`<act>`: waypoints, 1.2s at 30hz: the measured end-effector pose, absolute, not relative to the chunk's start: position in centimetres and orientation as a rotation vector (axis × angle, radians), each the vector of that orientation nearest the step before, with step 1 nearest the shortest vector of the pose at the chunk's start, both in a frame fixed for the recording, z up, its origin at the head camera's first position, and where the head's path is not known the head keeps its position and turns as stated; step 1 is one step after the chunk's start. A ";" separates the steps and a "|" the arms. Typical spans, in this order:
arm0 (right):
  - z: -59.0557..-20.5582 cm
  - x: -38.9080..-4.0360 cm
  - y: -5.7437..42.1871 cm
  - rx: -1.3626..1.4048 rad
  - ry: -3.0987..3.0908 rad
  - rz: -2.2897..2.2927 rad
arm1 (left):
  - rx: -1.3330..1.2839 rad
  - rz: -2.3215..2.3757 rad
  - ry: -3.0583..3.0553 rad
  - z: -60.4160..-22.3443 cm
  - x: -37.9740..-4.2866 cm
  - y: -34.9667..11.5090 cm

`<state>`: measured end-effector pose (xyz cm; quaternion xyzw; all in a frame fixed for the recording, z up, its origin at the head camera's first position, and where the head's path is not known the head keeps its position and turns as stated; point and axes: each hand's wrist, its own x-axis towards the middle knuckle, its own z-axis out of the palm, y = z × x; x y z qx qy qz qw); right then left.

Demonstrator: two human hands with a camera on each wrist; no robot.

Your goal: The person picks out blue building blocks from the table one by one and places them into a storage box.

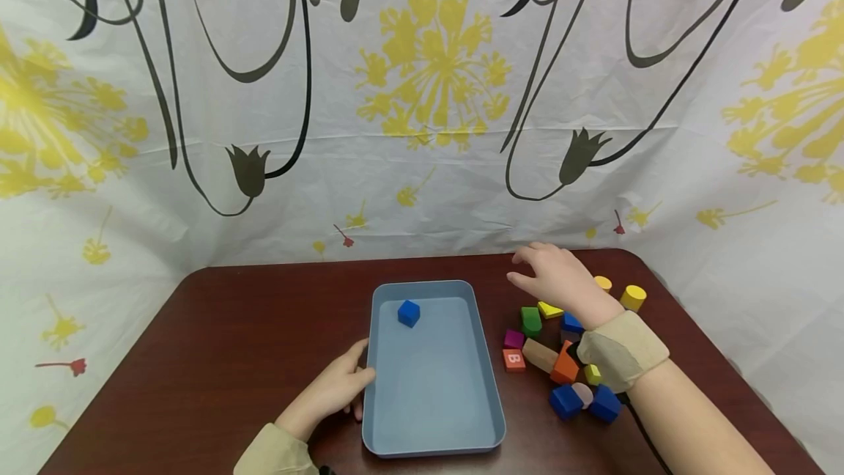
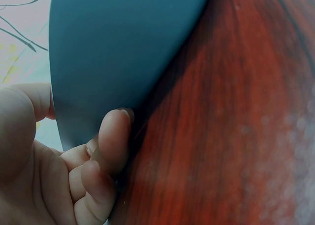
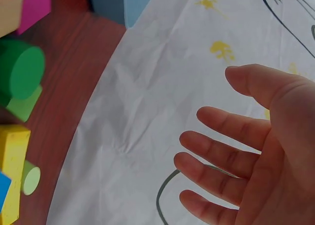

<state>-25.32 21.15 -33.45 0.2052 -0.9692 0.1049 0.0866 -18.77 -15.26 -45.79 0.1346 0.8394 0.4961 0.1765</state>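
Gripping the long left wall of the blue tray (image 1: 435,387) with the left hand (image 1: 332,389), thumb at the rim, other fingers bent against the outer side. Extending right from these fingers, lying flat on the dark red-brown worktop (image 1: 264,343). Well to the right of the left fingers, past the tray, close together: a blue block (image 1: 565,402), a pale round block (image 1: 583,395) and a second blue block (image 1: 605,404). Slightly farther out, on the near side of the right fingers: a small yellow-green block (image 1: 593,374), an orange block (image 1: 565,366), a red-orange block (image 1: 514,360) marked B, a tan block (image 1: 540,355) and a magenta block (image 1: 513,339). Next, closer to the right fingers: a green block (image 1: 530,321) and a yellow block (image 1: 550,309). Forward and right of the left fingers, inside the tray near its far end: a blue cube (image 1: 409,314). Raised near the worktop's far edge, with fingers parted, loosely extended and gripping nothing: the right hand (image 1: 557,275). Right of those fingers: a yellow cylinder (image 1: 634,297) and another, partly hidden. Beyond both hands' fingers: a white cloth (image 1: 422,204) printed with yellow flowers and dark stems.
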 end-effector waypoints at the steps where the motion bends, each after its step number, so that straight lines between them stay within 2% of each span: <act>1: -33.5 -25.3 21.3 0.608 -2.894 0.309 | 0.381 1.405 2.376 -45.8 -18.8 -15.2; 26: -35.9 -24.9 26.1 0.368 -3.026 0.296 | 0.379 1.405 2.383 -45.5 -18.6 -15.3; 36: -38.0 -24.6 27.5 0.328 -3.054 0.360 | 0.373 1.406 2.390 -45.6 -18.5 -15.2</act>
